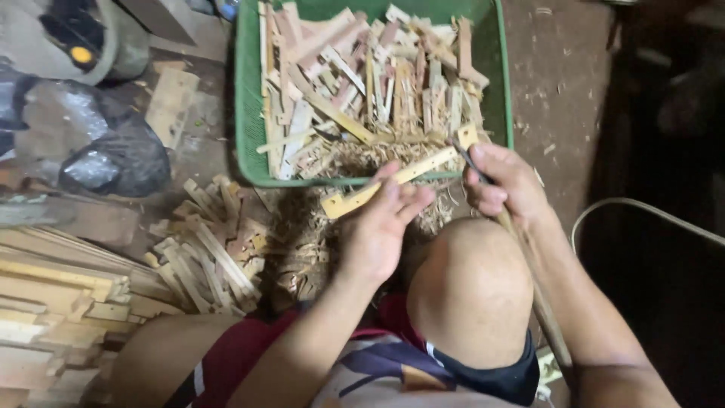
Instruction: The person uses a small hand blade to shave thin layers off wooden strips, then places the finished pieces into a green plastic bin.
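The left hand [375,227] is closed around the lower end of a pale wooden strip [400,179]; the right hand [504,183] grips a thin dark blade tool [470,161] whose long handle runs back past the knee. The strip's long axis slants up and rightward, its far end touching the blade, just above the green basket [247,106] of split wood pieces [362,83].

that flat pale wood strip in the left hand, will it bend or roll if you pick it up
The flat pale wooden strip probably stays stiff: it juts straight from the left hand. Its flat faces suggest it won't roll. Thin, so likely light, maybe snappable.
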